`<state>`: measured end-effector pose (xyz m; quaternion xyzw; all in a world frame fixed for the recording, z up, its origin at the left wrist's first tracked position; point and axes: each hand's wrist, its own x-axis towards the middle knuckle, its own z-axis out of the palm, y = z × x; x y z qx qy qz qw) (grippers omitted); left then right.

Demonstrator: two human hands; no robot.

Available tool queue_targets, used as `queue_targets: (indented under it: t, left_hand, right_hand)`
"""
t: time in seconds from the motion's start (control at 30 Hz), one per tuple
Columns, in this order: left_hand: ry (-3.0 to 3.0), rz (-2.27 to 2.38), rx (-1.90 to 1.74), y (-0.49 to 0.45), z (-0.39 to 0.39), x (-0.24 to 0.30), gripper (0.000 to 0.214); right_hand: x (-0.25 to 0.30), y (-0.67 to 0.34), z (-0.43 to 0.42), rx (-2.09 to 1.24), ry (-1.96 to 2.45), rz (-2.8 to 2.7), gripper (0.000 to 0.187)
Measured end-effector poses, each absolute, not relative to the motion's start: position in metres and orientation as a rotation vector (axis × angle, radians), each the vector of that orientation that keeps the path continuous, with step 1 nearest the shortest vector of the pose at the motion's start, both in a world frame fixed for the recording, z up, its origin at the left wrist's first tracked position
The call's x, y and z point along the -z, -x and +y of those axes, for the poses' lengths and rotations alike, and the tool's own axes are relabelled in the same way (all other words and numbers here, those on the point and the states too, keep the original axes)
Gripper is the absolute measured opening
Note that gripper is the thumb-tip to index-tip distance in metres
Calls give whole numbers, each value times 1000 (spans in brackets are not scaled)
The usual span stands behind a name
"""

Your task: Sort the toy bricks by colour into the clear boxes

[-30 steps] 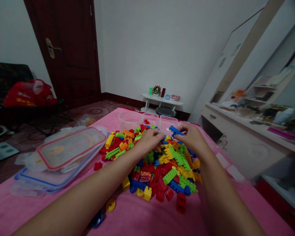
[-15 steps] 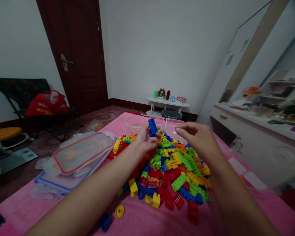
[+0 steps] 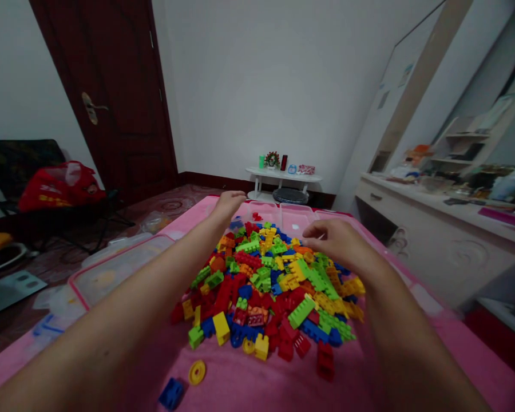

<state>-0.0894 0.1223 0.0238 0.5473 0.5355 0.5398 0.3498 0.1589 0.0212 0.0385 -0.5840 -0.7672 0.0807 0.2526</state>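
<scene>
My left hand [image 3: 228, 207] reaches over the far left of the brick pile, fingers stretched out, with no brick visible in it. Just below it, blue bricks [image 3: 236, 222] lie by the far-left clear container, partly hidden by my wrist. My right hand [image 3: 337, 237] hovers over the right far side of the pile. Its thumb and fingers are curved with a gap between them, and nothing shows in the grip. Between my arms spreads a heap of toy building bricks [image 3: 261, 277] in red, yellow, green, blue and orange.
Clear plastic containers [image 3: 298, 217] stand behind the pile, one holding a red piece [image 3: 256, 217]. Stacked clear lids [image 3: 124, 266] lie left on the pink cloth [image 3: 236, 389]. Near me are a yellow wheel [image 3: 197, 372] and a blue brick [image 3: 171, 393]. A dresser [image 3: 446, 223] stands right.
My left hand has moved forward and left, away from the pile's middle, and has let go of the blue brick. My right hand stays near the same spot. The view has shifted slightly.
</scene>
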Motion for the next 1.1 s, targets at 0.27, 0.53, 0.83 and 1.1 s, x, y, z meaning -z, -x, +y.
queue_targets:
  t: [0.27, 0.53, 0.83, 1.1]
  left_hand:
    - [-2205, 1273, -903, 59, 72, 7, 32]
    - [-2631, 1285, -719, 45, 51, 22, 35]
    - [-2799, 1362, -605, 27, 35, 28, 28]
    - [-2599, 1479, -879, 28, 39, 28, 32]
  right_hand:
    - [-24, -149, 18, -325, 1798, -2413, 40]
    - [-17, -131, 16, -144, 1957, -2465, 38]
    - [-25, -164, 30, -120, 1793, -2050, 19]
    - [-14, -155, 37, -499, 1552, -1805, 20]
